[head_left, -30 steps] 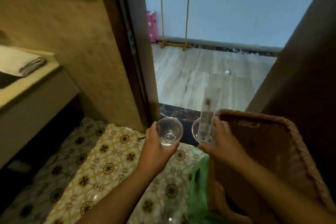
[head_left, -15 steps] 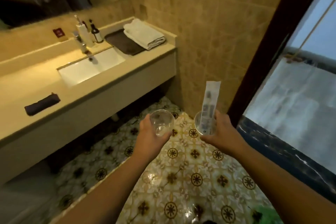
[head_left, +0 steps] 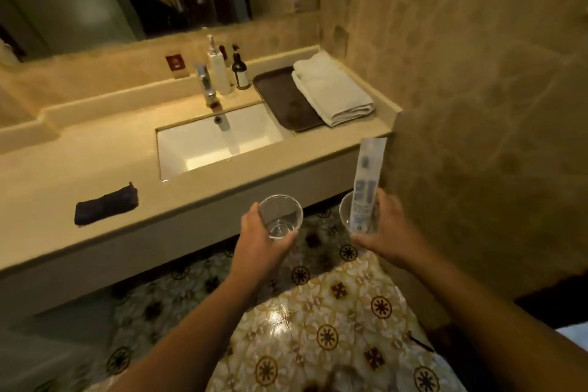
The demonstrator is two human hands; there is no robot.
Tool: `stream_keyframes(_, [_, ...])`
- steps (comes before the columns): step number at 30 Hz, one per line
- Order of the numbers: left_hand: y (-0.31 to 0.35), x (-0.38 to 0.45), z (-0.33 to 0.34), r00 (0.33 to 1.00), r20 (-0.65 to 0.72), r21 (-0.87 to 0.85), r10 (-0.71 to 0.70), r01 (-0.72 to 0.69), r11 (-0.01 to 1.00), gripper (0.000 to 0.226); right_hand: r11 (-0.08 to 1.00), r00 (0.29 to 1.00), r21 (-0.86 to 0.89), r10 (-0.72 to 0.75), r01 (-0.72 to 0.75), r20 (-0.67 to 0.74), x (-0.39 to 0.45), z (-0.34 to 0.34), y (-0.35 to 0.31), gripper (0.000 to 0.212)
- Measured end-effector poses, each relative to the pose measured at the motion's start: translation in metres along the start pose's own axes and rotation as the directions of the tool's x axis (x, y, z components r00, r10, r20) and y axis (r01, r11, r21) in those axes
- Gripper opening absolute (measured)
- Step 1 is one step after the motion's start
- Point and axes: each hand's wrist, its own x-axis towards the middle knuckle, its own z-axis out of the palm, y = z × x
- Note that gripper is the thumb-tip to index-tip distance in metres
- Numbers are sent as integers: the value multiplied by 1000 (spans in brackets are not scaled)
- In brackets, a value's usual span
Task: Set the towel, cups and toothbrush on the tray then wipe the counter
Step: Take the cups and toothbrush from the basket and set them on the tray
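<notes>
I've swung from the doorway to face the tray (head_left: 286,99), towel (head_left: 331,92) already on it, left hand (head_left: 259,240) gripping one cup (head_left: 280,213), right hand (head_left: 386,229) clasping the second cup (head_left: 345,212) and wrapped toothbrush (head_left: 367,178), both short of the tray.

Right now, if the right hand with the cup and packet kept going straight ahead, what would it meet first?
Probably the front edge of the counter, just below the tray with the folded towel. The right hand has open air until there, though depth is hard to judge.
</notes>
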Motion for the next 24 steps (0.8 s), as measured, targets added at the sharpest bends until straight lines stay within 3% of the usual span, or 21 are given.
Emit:
stream_keyframes(7, [13,124,3,995,-74,-55,-64,60,997,95,998,996,-36,-45,48,71,148,-10,-19,97])
stream_keyframes(14, [8,277,18,990,-139,-102,-12,-3,995,90,995,997,-70,-67,70,45,305,5,-37,100])
stream_keyframes(24, [13,503,24,993,-114,-145,-21,5,989,96,999,996,-26,-36,38,86,522,9,-61,99])
